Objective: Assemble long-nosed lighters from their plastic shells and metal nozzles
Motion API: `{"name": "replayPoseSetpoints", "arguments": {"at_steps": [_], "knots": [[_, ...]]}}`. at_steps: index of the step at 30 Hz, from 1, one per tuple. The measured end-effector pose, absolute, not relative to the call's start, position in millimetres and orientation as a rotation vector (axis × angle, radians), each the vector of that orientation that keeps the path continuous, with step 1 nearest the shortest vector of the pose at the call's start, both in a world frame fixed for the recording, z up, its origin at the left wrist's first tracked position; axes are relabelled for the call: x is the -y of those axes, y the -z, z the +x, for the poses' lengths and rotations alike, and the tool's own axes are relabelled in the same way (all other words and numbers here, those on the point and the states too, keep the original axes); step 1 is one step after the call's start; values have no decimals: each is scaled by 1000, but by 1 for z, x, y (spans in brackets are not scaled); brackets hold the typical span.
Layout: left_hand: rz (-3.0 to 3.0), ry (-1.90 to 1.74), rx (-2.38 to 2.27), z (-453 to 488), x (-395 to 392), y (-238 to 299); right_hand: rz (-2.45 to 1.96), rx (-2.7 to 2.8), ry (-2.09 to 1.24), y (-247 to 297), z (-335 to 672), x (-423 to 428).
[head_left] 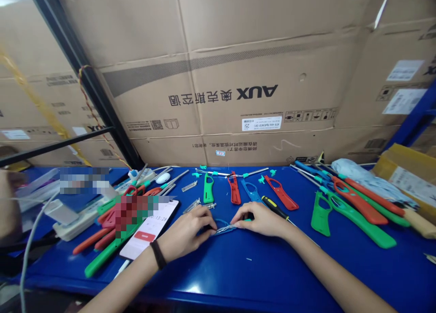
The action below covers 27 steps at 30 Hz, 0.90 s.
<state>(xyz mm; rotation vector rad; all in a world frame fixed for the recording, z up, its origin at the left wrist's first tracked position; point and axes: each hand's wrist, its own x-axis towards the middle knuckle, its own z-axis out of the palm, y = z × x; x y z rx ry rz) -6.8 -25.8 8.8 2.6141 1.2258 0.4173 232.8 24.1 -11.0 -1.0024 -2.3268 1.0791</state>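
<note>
just right of the phone (150, 229) on the blue workbench (238, 276), both hands are pinching a thin blue wire loop (221, 223) with a silvery metal bit (225, 229) along it. the left hand (185, 235) and right hand (259, 219) sit either side of it, fingers curled nearly shut with the tips almost meeting on the wire, so a tight little pinch, nothing open. my guess is it's super light and springy, kinda flimsy too, so i'd grab it by the metal bit, not the loop. a bit further right of the phone there's a yellow and black screwdriver (274, 207), with green (208, 189), red (234, 188) and blue (251, 190) plastic lighter shells just past it. long green lighter shells (354, 224) lie well right of the phone, and big aux cardboard boxes (221, 77) stand behind everything.
</note>
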Motion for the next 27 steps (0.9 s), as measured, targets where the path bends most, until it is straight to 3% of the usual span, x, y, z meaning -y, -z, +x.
{"name": "replayPoseSetpoints", "arguments": {"at_steps": [12, 20, 27], "knots": [[2630, -708, -1294, -2, 38, 7, -935, 2535, -532, 1, 197, -1], [2659, -725, -1639, -21, -4, 13, -852, 2480, -604, 5, 197, -5], [2664, -722, -1663, -18, -10, 18, -836, 2332, -702, 15, 195, -6]]}}
